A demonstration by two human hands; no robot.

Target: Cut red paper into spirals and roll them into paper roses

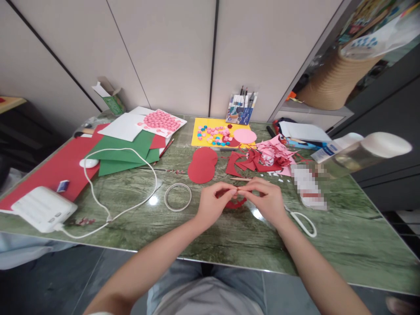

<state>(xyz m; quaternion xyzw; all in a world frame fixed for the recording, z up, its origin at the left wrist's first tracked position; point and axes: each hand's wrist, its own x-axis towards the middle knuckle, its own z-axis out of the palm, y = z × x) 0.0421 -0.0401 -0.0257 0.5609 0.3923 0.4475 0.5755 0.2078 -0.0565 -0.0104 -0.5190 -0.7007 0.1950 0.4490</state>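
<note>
Both hands meet over the green table [183, 227] near its front edge. My left hand [215, 203] and my right hand [264, 201] pinch a small red paper strip [236, 203] between their fingertips; part of it curls below the fingers. Behind the hands lie red paper circles [202, 165], a thin wooden stick [241, 179] and a heap of red and pink paper scraps [265, 157]. A white ring [177, 197] lies left of my left hand. White-handled scissors [303, 222] rest by my right wrist.
A white power bank [42, 208] with a looping cable [131, 175] sits at the left, beside red [55, 168] and green paper sheets [126, 151]. A yellow sheet with small paper pieces [215, 133], a pen holder [241, 109] and a glue bottle [364, 153] stand further back.
</note>
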